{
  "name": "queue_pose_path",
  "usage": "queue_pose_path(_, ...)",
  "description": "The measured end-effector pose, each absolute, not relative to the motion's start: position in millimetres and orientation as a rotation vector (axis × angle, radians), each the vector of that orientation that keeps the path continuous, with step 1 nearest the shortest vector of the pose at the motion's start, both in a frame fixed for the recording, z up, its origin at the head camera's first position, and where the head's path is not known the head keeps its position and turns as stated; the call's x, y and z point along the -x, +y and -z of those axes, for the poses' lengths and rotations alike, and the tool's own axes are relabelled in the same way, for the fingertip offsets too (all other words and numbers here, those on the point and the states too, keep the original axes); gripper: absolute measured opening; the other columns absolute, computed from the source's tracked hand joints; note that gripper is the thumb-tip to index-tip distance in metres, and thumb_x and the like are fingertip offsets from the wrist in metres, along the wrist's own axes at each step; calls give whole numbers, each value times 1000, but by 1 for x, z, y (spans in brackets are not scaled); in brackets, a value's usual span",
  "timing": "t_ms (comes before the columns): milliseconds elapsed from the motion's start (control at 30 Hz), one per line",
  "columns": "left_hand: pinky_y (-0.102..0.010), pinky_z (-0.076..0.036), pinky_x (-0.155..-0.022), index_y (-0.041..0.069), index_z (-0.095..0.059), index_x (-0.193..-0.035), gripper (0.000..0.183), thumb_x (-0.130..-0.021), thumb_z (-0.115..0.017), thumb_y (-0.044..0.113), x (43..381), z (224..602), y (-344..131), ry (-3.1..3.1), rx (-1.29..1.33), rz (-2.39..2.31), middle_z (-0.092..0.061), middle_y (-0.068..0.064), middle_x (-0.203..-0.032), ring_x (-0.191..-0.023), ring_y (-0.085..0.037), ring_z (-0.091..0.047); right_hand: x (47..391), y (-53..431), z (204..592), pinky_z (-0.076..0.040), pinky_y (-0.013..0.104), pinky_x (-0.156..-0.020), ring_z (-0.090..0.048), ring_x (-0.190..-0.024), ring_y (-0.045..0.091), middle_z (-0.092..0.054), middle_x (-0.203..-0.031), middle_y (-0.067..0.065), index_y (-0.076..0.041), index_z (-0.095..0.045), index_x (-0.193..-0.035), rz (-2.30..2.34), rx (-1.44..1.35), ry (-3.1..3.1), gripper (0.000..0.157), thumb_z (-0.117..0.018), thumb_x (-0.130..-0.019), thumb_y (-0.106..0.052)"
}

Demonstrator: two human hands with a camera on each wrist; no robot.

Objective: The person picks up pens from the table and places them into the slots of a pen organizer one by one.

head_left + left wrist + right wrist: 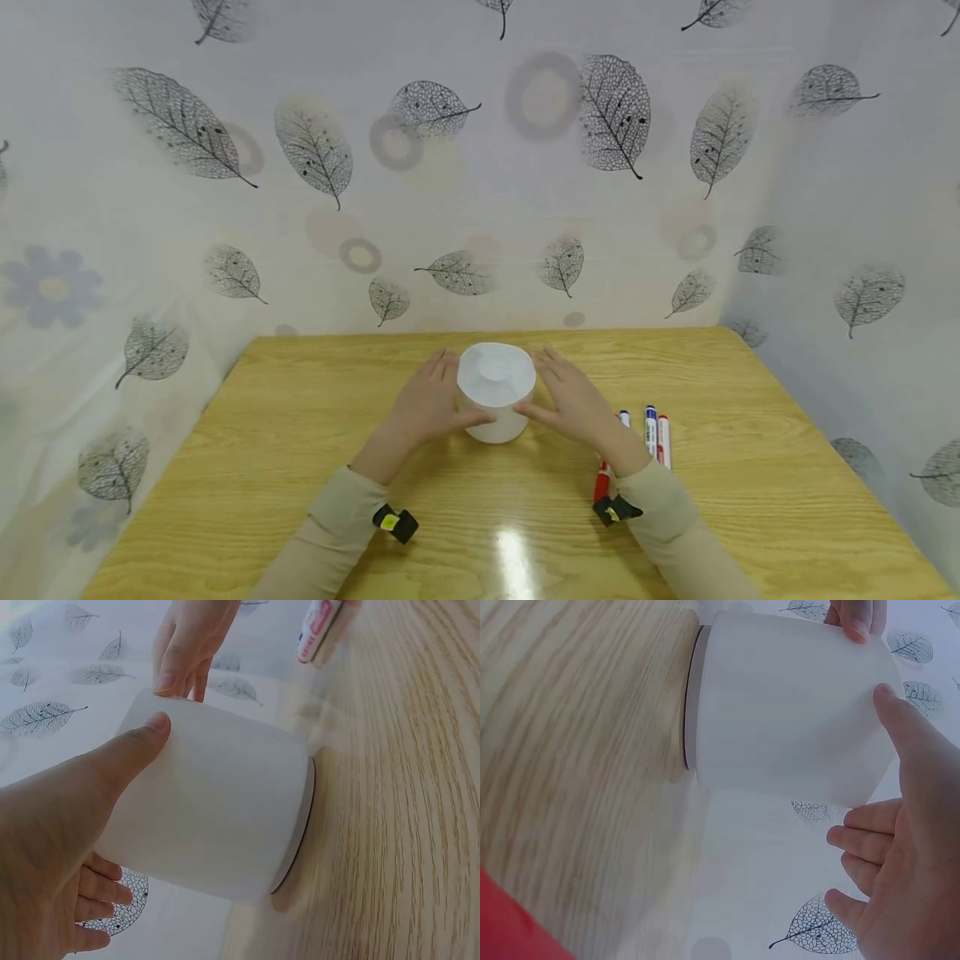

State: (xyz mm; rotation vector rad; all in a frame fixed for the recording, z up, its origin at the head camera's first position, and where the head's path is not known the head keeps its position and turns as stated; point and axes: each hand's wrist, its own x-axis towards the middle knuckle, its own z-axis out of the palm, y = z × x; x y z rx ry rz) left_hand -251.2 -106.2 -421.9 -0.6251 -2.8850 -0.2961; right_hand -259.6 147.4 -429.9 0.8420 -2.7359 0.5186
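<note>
A white round container (497,417) with a wide rim and a grey band at its base stands upright on the wooden table. In the head view a paler disc shows in the middle of its top. At its left side is my left hand (427,402), thumb across the front near the rim and the other fingers spread loosely beyond it. My right hand (573,402) mirrors this on the right, its thumb (904,720) by the rim. In the left wrist view, the left thumb (142,739) overlaps the container's wall; whether the fingers behind touch it is unclear.
Several markers with red and blue caps, including a blue-capped marker (650,429), lie on the table (300,417) to the right, partly behind my right forearm. A leaf-patterned cloth (450,208) hangs along the table's back and sides.
</note>
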Motion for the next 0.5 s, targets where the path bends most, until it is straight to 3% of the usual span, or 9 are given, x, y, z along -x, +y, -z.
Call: queue_pose_path(500, -43, -21, -124, 0, -24, -153, 106, -82, -56, 73, 248, 422, -106, -2926, 591, 396, -31, -19, -158, -150, -35, -23, 255, 176, 414, -26, 59, -118, -25, -148, 38, -32, -158, 18, -4, -28, -153, -577, -761, -2752, 85, -64, -91, -49)
